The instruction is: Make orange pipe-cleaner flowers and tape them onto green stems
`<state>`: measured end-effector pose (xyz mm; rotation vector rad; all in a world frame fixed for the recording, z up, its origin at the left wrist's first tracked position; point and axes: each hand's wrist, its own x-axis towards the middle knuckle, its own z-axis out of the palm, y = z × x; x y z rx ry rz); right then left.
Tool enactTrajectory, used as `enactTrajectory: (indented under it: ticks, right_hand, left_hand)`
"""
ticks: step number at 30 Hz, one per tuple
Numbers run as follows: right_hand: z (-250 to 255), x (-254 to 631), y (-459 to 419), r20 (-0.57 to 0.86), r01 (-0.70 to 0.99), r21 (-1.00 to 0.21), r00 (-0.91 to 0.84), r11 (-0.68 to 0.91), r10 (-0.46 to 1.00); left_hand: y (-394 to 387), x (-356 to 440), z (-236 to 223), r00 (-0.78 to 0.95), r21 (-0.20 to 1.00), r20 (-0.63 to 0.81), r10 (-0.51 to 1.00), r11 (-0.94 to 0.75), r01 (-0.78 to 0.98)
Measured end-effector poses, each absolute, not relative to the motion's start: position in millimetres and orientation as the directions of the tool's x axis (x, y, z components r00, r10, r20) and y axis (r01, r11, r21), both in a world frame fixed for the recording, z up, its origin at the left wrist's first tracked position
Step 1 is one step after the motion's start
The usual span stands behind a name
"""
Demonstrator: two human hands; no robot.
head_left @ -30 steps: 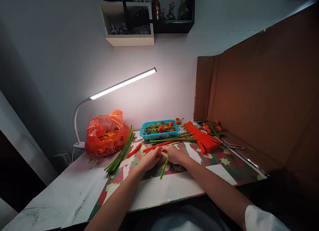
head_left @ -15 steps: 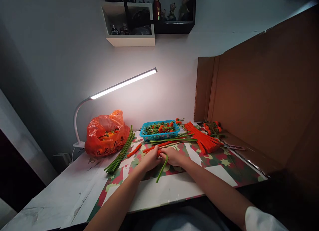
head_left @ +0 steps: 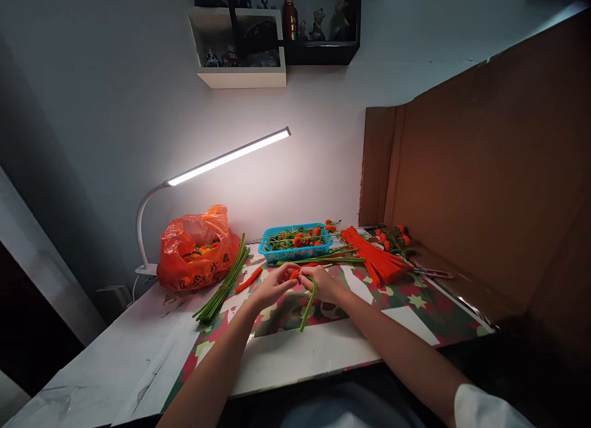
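My two hands meet above the front middle of the table. The fingers of my left hand (head_left: 273, 286) curl around a small orange fuzzy piece (head_left: 294, 273), with the thumb against its near side. My right hand (head_left: 323, 284) pinches a green pipe cleaner (head_left: 308, 308), which bends down toward me from the fingers. Where the green stem meets the orange piece is hidden by my fingers. Just left of my hands lies an orange coil of pipe cleaner (head_left: 248, 280). Behind them are loose green pipe cleaners (head_left: 323, 260).
A green pipe-cleaner bundle (head_left: 221, 286) leans beside an orange plastic bag (head_left: 196, 262). At the back stands a blue basket (head_left: 295, 253) of small orange flowers. Red-orange pipe cleaners (head_left: 378, 255) and scissors (head_left: 434, 273) lie right. A lamp (head_left: 228, 157) and cardboard wall (head_left: 484, 169) flank the table.
My left fingers have loosened and spread somewhat around the orange piece. My right hand has turned slightly, and the green stem's hanging end has swung to the right.
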<state>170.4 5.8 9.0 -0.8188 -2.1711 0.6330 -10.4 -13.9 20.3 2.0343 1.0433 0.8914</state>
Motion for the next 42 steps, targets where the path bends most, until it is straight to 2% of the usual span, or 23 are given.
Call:
enactTrajectory:
  ticks: [6,9,12,15,18,22,27,30,42]
  right_hand:
    - [13.6,174.2,4.8,0.454,0.295,-0.701,-0.517,0.649,0.725]
    - [10.2,172.2,7.3,0.421,0.228,-0.773,-0.515,0.592,0.747]
    - [4.1,168.5,12.7,0.340,0.092,-0.888,-0.526,0.450,0.779]
    - [1.1,166.8,16.9,0.308,-0.013,-0.933,-0.544,0.359,0.781]
    - [4.2,169.2,15.2,0.403,0.070,-0.870,-0.471,0.489,0.785]
    - [8.6,173.7,9.3,0.560,0.282,-0.665,-0.425,0.692,0.711]
    - [4.6,173.9,9.7,0.597,0.404,-0.456,-0.522,0.793,0.609]
    - [2.8,173.1,10.8,0.596,0.406,-0.422,-0.549,0.810,0.586]
    - [8.6,171.5,3.2,0.508,0.216,-0.726,-0.472,0.653,0.721]
  left_hand:
    - [-13.7,-14.4,27.0,0.390,0.898,0.241,0.889,-0.356,0.257]
    - [-10.9,-14.0,22.8,0.388,0.921,0.253,0.886,-0.343,0.185]
    - [-7.8,-13.6,19.4,0.380,0.911,0.333,0.863,-0.399,0.108]
    - [-7.5,-12.9,19.1,0.338,0.864,0.426,0.840,-0.488,0.125]
    - [-9.5,-11.2,20.8,0.279,0.874,0.383,0.880,-0.444,0.199]
    - [-10.4,-8.3,21.0,0.227,0.936,0.228,0.947,-0.277,0.217]
    - [-10.3,-6.4,20.1,0.279,0.980,0.078,0.957,-0.125,0.154]
    - [-11.3,-6.5,20.9,0.319,0.981,0.074,0.945,-0.126,0.146]
    - [-8.5,-8.1,16.0,0.301,0.945,0.220,0.928,-0.279,0.171]
